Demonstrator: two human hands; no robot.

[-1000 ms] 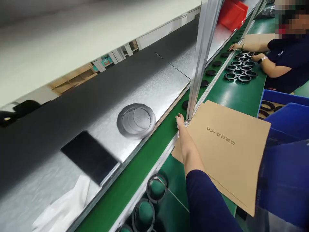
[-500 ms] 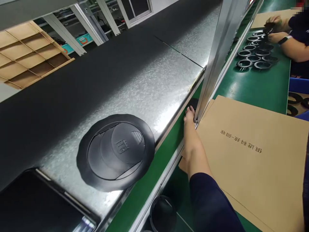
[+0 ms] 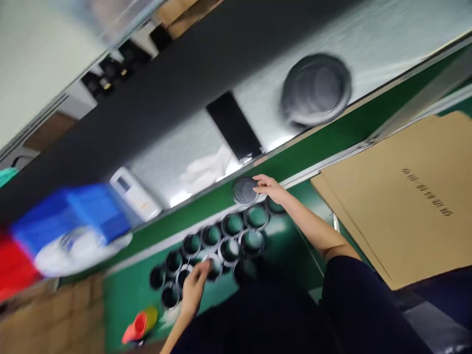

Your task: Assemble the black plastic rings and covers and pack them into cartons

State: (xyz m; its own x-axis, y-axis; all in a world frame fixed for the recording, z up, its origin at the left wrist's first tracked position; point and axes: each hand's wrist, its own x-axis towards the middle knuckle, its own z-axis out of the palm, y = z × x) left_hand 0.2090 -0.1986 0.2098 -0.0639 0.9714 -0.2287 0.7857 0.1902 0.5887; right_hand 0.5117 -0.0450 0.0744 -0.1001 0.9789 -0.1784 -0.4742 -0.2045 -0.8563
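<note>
In the head view my right hand (image 3: 270, 188) pinches the edge of a flat, round black lid (image 3: 244, 191) with overlapping circles on its face. It holds the lid over the green strip below the metal shelf. Lower left, my left hand (image 3: 195, 290) is somewhat blurred, its fingers curled together on the edge of a black ring (image 3: 214, 266). Several more black rings (image 3: 233, 224) lie in close rows on the green table (image 3: 121, 290), between and around my hands. The green surface shows through many of them.
A larger round black part (image 3: 316, 89) and a black phone-like slab (image 3: 234, 125) lie on the metal shelf (image 3: 165, 162). White gloves (image 3: 206, 169), a white device (image 3: 135, 194) and a blue bin (image 3: 73, 211) are farther left. Cardboard sheets (image 3: 398, 196) lie right; red and yellow rolls (image 3: 142, 324) lower left.
My view has swung left, bringing the rows of rings and my left hand into sight. My right hand, earlier reaching beside the metal post, now holds the round lid above the rings.
</note>
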